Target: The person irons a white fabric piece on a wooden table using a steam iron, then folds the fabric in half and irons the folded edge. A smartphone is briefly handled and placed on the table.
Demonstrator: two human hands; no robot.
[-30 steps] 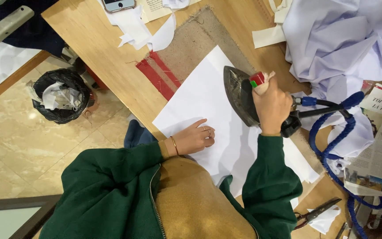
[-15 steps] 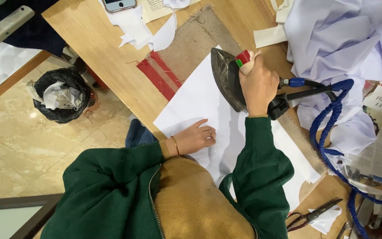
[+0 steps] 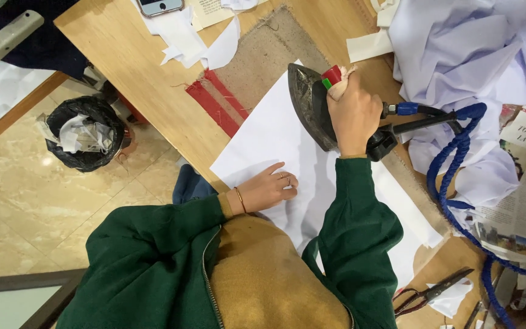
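Item 1, far left: black bin (image 3: 86, 133) on the tiled floor beside the worktop (image 3: 135, 67). It is lined with a black bag and holds crumpled white scraps, filling it near to the rim; nothing else in it can be made out.

Item 2: phone (image 3: 160, 6) and loose white offcuts (image 3: 184, 39) at the worktop's upper edge, well apart from the pressing area.

Item 3: burlap pad with red stripes (image 3: 217, 106), lying under the white fabric sheet (image 3: 275, 137).

Item 4: left hand (image 3: 267, 190), fingers spread flat and grasping nothing, pressing down on the sheet's near edge. Judgement: this hold should keep the sheet taut; the fingers are best kept well clear of the hot sole.

Item 5: iron (image 3: 312, 106), dark and heavy, sole down on the sheet's upper part, over the pad. Judgement: smooth, even strokes away from the anchoring hand would suit, with no lingering in one spot, lest the cloth scorch.

Item 6: right hand (image 3: 353, 116), fingers clenched around the iron's cloth-wrapped handle.

Item 7: blue cord (image 3: 442, 183), trailing from the iron's rear across the worktop. Judgement: it should stay off the sheet.

Item 8: heap of pale lilac cloth (image 3: 464, 49), upper right; newspaper (image 3: 518, 219) at the right edge; scissors (image 3: 433, 291) lower right.
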